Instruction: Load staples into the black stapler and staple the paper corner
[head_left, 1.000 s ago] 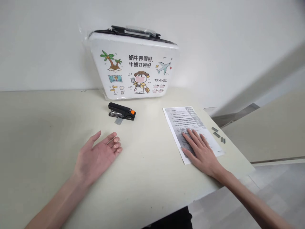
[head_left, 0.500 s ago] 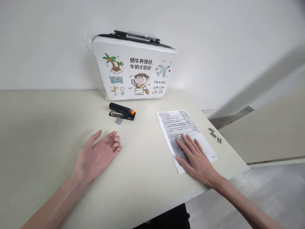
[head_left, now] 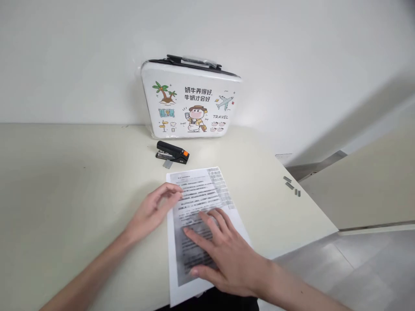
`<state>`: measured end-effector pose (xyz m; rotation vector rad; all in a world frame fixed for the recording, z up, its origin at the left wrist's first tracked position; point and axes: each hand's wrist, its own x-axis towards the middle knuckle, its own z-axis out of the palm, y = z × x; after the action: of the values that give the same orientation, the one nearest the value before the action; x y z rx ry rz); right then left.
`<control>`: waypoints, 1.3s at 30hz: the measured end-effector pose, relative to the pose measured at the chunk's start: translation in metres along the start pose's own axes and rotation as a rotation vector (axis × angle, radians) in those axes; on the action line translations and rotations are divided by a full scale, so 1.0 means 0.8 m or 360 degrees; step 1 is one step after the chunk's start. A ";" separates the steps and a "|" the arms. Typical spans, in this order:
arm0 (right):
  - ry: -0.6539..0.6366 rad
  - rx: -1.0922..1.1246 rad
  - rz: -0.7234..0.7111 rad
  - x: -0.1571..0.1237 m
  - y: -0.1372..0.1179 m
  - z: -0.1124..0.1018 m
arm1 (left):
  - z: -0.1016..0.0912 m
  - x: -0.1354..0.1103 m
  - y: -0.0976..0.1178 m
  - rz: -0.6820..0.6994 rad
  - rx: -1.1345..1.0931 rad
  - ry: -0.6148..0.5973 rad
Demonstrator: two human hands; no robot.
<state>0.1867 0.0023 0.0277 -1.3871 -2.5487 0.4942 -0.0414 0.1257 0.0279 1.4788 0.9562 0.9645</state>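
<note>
A printed sheet of paper point(head_left: 207, 194) lies at the front of the table, its bottom edge reaching past the table's near edge. My right hand point(head_left: 227, 255) rests flat on its lower half, fingers spread, covering some of the text. At the sheet's upper left edge is my left hand point(head_left: 155, 207), with fingers bent and the thumb tip close to the fingertips, a gap showing between them. Its fingertips lie over the paper's margin, and I see no grip on it. Just beyond the sheet stands a black stapler point(head_left: 172, 152) with an orange patch, beside a small grey staple strip point(head_left: 167, 164).
A white case point(head_left: 194, 99) with cartoon prints and a black handle leans against the wall at the back. Several short staple strips point(head_left: 289, 185) lie near the table's right edge. Beyond that edge are a pale panel point(head_left: 363, 185) and the floor.
My right hand has slid the paper leftward and toward me. My left hand has turned from palm up and moved right to the paper's edge. The view has shifted slightly.
</note>
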 end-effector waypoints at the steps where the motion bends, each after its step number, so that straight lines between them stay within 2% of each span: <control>1: -0.0043 0.0056 -0.0040 0.005 -0.002 -0.003 | 0.001 -0.002 -0.002 0.0060 0.0171 -0.0016; 4: -0.0083 0.0142 -0.0081 0.006 0.011 -0.012 | 0.003 -0.005 -0.012 0.0168 0.0466 -0.0048; 8: 0.0126 -0.0048 0.0029 -0.014 0.063 -0.013 | 0.002 -0.008 -0.023 0.0187 0.0698 0.0016; 11: 0.0124 -0.0189 0.0035 -0.028 0.092 -0.006 | -0.002 -0.009 -0.027 0.0238 0.0824 0.0078; 14: 0.0116 -0.0256 -0.0020 -0.027 0.097 0.005 | -0.007 -0.008 -0.030 0.0303 0.1014 0.0122; 17: 0.0141 -0.0246 -0.0079 -0.009 0.089 0.013 | -0.015 -0.004 -0.033 0.0273 0.1372 0.0134; 23: 0.0302 -0.0041 -0.0181 0.040 0.089 0.015 | -0.032 0.004 -0.032 0.0154 0.1796 0.0286; 27: 0.0515 0.0284 -0.0079 0.082 0.098 0.018 | -0.033 0.005 -0.034 0.0230 0.1916 0.0316; 31: 0.0825 0.0477 0.0110 0.149 0.119 0.029 | -0.032 0.004 -0.039 0.0303 0.1976 0.0329; 34: 0.0978 0.0523 0.0213 0.209 0.137 0.033 | -0.035 0.003 -0.040 0.0329 0.1977 0.0325; 39: 0.0929 0.0474 0.0325 0.279 0.154 0.032 | -0.039 0.002 -0.037 0.0344 0.1967 0.0308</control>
<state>0.1531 0.2470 -0.0397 -1.4255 -1.8079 0.4035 -0.0716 0.1410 0.0012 2.5641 1.7101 0.6444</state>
